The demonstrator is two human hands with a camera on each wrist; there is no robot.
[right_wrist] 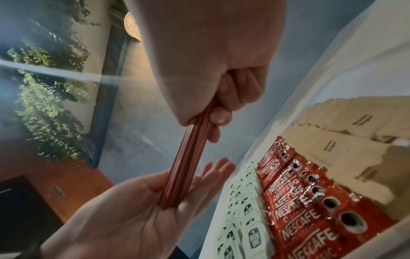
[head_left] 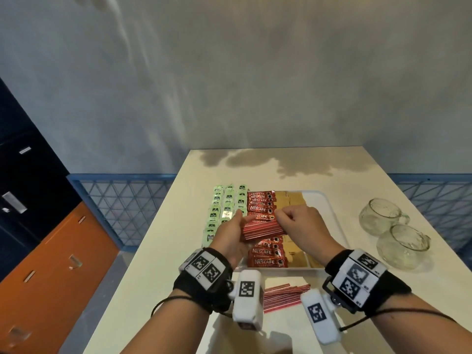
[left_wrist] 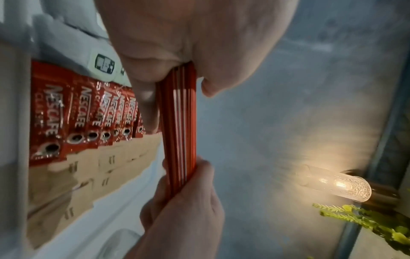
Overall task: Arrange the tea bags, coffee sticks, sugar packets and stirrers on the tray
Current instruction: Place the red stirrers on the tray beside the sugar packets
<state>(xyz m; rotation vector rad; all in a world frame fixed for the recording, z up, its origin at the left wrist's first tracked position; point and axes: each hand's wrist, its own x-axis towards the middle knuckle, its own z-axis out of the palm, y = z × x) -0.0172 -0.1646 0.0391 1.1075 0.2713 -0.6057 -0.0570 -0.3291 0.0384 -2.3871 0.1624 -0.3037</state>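
Holding a bundle of stirrers (head_left: pixel 258 229) between both hands, I have it above the tray (head_left: pixel 329 208), over the row of coffee sticks (head_left: pixel 268 252); my left hand (head_left: pixel 229 235) lies nearly flat, fingers spread, with one end of the bundle butted against its palm; my right hand (head_left: pixel 297 222) is curled round the other end, thumb and fingers pinching it. The bundle's long axis runs left to right across me, crosswise to the tray's columns: tea bags (head_left: pixel 224 213) on the left, coffee sticks next, sugar packets (head_left: pixel 293 200) after them; the bare strip of tray lies to the right, past the sugar, so my right hand is the nearer one to carry it there, and I judge the bundle should turn to lie along that strip. More stirrers (head_left: pixel 283 296) lie on the bench (head_left: pixel 158 251), just in front of the tray.
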